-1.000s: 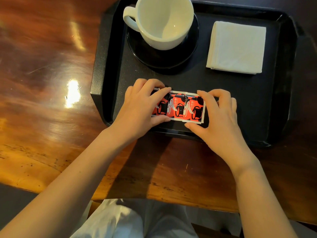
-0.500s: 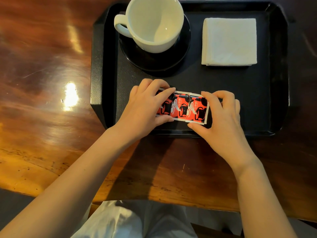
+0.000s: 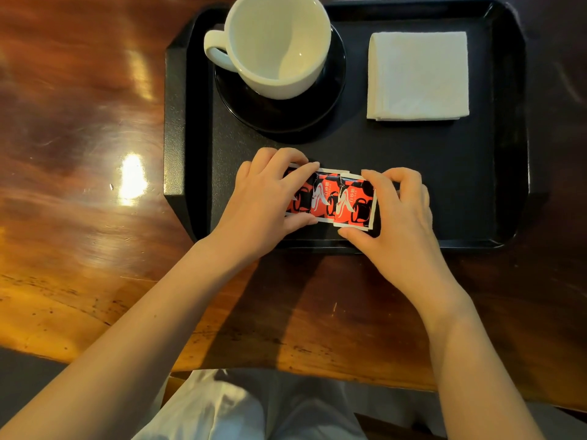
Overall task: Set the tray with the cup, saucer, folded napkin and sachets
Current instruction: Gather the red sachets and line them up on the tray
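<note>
A black tray (image 3: 508,147) lies on the wooden table. An empty white cup (image 3: 276,46) stands on a black saucer (image 3: 330,100) at the tray's back left. A folded white napkin (image 3: 417,76) lies flat at the back right. Three red-and-black sachets (image 3: 336,200) lie side by side, slightly overlapping, near the tray's front edge. My left hand (image 3: 263,198) pinches the row's left end, covering part of the leftmost sachet. My right hand (image 3: 400,211) pinches the right end between thumb and fingers.
The glossy brown table (image 3: 79,154) stretches to the left of the tray, with a bright light reflection on it. Its front edge runs just above my lap, where pale clothing (image 3: 222,408) shows. The tray's right front part is bare black surface.
The sachet row and both hands sit slightly farther right on the tray. The view has shifted, so the tray appears more centred. Both hands keep their hold.
</note>
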